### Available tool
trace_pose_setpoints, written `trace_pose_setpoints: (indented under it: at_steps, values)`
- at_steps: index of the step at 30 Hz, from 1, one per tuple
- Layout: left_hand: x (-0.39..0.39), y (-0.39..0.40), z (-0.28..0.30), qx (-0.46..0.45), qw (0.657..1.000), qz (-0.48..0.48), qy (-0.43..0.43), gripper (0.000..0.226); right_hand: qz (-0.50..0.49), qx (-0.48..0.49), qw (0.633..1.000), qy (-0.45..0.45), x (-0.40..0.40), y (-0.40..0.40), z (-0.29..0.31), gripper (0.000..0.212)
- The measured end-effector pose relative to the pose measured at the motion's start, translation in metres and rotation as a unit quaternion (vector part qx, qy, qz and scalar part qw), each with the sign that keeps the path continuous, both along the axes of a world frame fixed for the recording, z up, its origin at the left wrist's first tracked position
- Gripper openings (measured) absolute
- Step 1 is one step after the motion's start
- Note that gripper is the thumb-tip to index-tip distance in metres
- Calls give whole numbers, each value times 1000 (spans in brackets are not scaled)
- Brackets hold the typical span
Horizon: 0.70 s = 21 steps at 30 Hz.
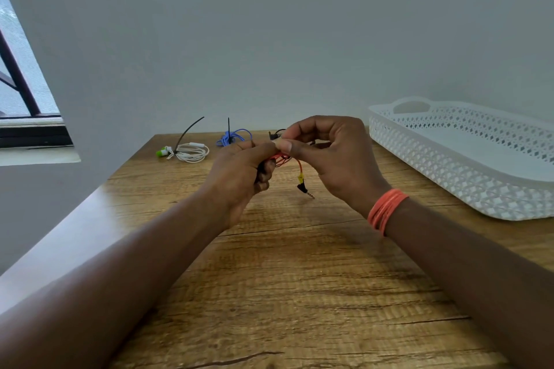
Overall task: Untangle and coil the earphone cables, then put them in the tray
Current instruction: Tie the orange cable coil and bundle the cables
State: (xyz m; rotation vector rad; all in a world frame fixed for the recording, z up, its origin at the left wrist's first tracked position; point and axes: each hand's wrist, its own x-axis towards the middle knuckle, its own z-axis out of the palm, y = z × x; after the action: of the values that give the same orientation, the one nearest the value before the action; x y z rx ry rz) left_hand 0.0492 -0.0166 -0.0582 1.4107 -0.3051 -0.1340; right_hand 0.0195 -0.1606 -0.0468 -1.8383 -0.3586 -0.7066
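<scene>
The setting is a plain indoor room, likely domestic or a small office. A wood-grain table (299,278) stands against a bare grey wall (269,39) beyond the fingers (299,132), with a dark-framed window (27,93) far left of them and a white perforated plastic tray (449,189) to their right.

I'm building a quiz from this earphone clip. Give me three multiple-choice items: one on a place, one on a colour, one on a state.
1. Where is the white tray?
A. On the table's right side
B. By the window
C. On the floor

2. What colour is the cable in the hands?
A. Blue
B. Orange
C. White

3. How does the jack plug sit?
A. In the tray
B. Flat on the table
C. Dangling below the hands

Key: 1 A, it stands on the right; 2 B, orange strands between left hand and right hand; 3 C, it hangs free.
</scene>
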Motion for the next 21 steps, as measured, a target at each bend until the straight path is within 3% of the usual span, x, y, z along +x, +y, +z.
trace_pose_setpoints:
  at_steps: [6, 10, 14, 21]
  values:
    - [2, 2, 1, -2, 1000, 21, 14, 16, 28, 4, 999, 27, -1, 1, 0, 18]
    - [1, 1, 2, 4, 1000, 13, 20, 15, 51, 112, 989, 80, 0, -3, 1, 34]
    - [-1, 0, 2, 0, 1000, -2, 24, 16, 109, 184, 967, 140, 0, -5, 1, 28]
    - [0, 0, 0, 0, 1000, 4, 6, 11, 138, 225, 946, 185, 2, -8, 3, 32]
